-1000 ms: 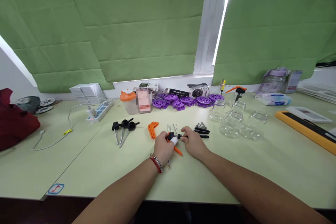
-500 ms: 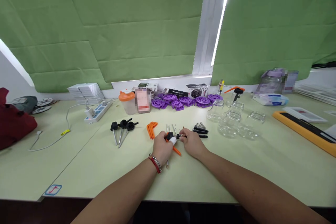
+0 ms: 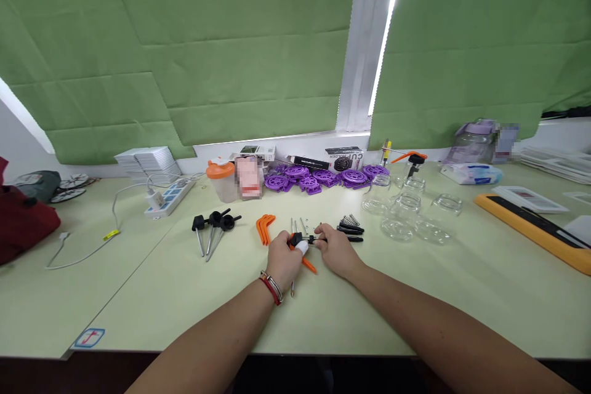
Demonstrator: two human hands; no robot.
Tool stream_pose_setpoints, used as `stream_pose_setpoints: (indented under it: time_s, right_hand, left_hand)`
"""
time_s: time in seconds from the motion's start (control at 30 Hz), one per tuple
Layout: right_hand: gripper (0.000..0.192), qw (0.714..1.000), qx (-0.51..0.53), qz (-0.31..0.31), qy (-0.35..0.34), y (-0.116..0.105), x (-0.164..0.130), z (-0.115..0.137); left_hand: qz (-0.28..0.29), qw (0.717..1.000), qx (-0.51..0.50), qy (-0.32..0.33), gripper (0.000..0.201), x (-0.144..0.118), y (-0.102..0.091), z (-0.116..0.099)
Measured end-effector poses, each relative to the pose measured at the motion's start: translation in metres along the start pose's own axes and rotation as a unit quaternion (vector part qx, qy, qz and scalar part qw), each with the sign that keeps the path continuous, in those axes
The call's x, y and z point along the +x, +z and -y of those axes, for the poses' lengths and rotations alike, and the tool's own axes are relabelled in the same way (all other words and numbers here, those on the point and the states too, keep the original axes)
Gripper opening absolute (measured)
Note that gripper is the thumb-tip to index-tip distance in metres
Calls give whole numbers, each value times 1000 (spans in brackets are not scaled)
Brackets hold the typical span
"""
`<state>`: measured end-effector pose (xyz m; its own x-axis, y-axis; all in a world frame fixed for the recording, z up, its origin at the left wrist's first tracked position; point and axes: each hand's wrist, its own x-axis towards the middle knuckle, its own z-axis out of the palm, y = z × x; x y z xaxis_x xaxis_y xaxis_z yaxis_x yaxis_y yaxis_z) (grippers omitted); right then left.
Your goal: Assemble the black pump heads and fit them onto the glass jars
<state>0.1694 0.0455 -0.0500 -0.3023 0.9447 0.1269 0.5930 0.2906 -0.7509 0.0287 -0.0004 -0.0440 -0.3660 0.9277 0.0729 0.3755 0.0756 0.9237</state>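
Observation:
My left hand (image 3: 283,260) is closed around a black plastic clamp-like part (image 3: 297,238) with an orange lever (image 3: 309,266) sticking out below. A metal rod (image 3: 292,289) shows below that hand. White material covers the tip of one finger. On the other side, my right hand (image 3: 340,252) pinches a thin dark piece (image 3: 318,240) at the right end of the black part; its exact kind is hard to make out. Loose metal rods (image 3: 303,225) lie just beyond my hands. Springs (image 3: 349,220) and black handles (image 3: 351,231) rest beside my right hand.
To the left lie black heads on metal rods (image 3: 213,234) and orange levers (image 3: 265,229). Purple plastic parts (image 3: 325,178) line the back. Clear glass-like pieces (image 3: 409,215) and an orange-edged tool (image 3: 530,231) are at right. A power strip (image 3: 172,198) sits at back left.
The whole view has shifted slightly, so things appear a little further left. Both hands keep their hold on the black part, with hardly any visible movement.

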Motion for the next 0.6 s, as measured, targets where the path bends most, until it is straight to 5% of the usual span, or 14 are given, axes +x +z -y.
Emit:
stream_pose_setpoints:
  time_s: [0.3, 0.6]
  right_hand:
    - [14, 1000, 6, -8, -5, 0, 0, -1]
    - [8, 1000, -3, 14, 4, -15, -4, -3]
  left_hand:
    - [-3, 1000, 2, -9, 17, 2, -1, 0]
    - [40, 991, -60, -114, 21, 16, -12, 3]
